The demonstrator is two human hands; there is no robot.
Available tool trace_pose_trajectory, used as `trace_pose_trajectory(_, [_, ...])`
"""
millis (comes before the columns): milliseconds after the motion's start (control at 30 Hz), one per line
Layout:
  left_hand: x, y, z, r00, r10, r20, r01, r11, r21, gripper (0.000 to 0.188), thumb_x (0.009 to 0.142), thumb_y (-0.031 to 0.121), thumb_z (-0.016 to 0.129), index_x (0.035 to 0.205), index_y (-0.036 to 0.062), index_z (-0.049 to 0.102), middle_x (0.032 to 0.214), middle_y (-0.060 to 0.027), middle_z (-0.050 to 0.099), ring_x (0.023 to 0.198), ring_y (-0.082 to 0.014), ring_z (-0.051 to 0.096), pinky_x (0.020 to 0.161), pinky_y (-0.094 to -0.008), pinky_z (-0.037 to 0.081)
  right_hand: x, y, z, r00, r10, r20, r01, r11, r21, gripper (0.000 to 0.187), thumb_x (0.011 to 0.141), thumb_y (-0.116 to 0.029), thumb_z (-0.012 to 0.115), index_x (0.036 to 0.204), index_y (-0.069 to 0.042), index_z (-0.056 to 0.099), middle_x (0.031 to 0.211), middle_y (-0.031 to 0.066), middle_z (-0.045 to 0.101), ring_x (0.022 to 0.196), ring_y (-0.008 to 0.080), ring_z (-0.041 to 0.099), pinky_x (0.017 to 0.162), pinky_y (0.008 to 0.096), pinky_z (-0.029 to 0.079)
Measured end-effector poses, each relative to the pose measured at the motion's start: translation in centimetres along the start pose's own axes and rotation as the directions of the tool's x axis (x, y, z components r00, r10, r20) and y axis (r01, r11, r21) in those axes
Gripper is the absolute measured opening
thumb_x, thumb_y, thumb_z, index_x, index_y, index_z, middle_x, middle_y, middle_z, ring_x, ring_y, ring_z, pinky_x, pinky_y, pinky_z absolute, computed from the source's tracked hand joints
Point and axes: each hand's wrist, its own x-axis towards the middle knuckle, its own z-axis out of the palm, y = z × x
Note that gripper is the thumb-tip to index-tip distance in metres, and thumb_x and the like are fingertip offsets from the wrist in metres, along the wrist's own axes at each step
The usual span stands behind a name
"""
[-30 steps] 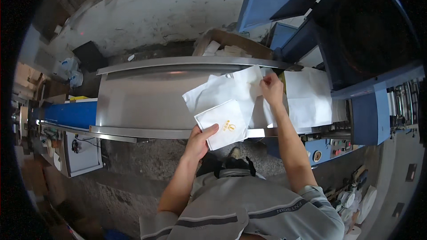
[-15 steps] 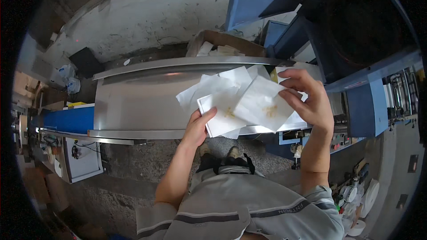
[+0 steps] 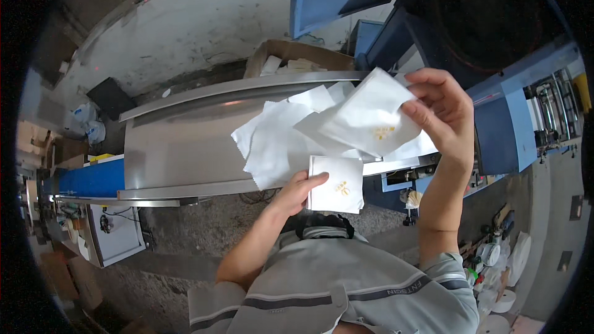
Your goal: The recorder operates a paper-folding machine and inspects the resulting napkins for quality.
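A small stack of folded white napkins [image 3: 337, 196] with a gold print is pinched in my left hand [image 3: 292, 194], thumb on top, just past the near edge of the metal table. My right hand [image 3: 447, 114] grips the right side of a white napkin [image 3: 371, 108] with a similar gold mark. That napkin is lifted and tilted above the table; whether it is a single piece I cannot tell. Beneath it, unfolded white napkins [image 3: 272, 133] with wavy edges lie overlapping on the metal tabletop [image 3: 185, 148]. Part of this loose pile is hidden by the lifted napkin.
Behind the table stands a cardboard box [image 3: 309, 57] holding white pieces. A large blue machine [image 3: 501, 136] with an open door rises at the right. A blue surface [image 3: 93, 178] adjoins the left end. White rolls [image 3: 518, 256] lie at the lower right.
My left hand has moved right and toward my body with its stack, away from the other napkin. The right hand has risen, tilting its napkin up. The whole view has shifted slightly.
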Motion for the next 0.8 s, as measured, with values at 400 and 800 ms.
trace_pose_trajectory(400, [1.0, 0.7, 1.3, 0.959, 0.12, 0.255, -0.079, 0.983, -0.165, 0.048, 0.101, 0.03, 0.041, 0.135, -0.0042, 0.043, 0.126, -0.0135, 0.057, 0.111, -0.0209, 0.06, 0.096, -0.0361, 0.048, -2.4, 5.7, 3.0, 0.799, 0.34, 0.496, -0.352, 0.933, -0.074, 0.039, 0.084, -0.002, 0.068, 0.12, -0.004, 0.053, 0.088, 0.0089, 0.068, 0.084, 0.0113, 0.064, 0.075, 0.0269, 0.052])
trace_pose_trajectory(800, [1.6, 0.4, 0.9, 0.941, 0.226, 0.252, -0.183, 0.966, -0.182, 0.063, 0.098, 0.044, 0.048, 0.141, 0.0004, 0.035, 0.135, -0.0127, 0.051, 0.123, -0.023, 0.052, 0.102, -0.0376, 0.044, -5.5, 12.5, 4.2, 0.855, 0.508, 0.105, -0.516, 0.854, 0.066, 0.05, 0.092, -0.035, 0.064, 0.126, 0.0, 0.055, 0.118, 0.016, 0.061, 0.111, 0.0202, 0.056, 0.089, 0.0306, 0.048])
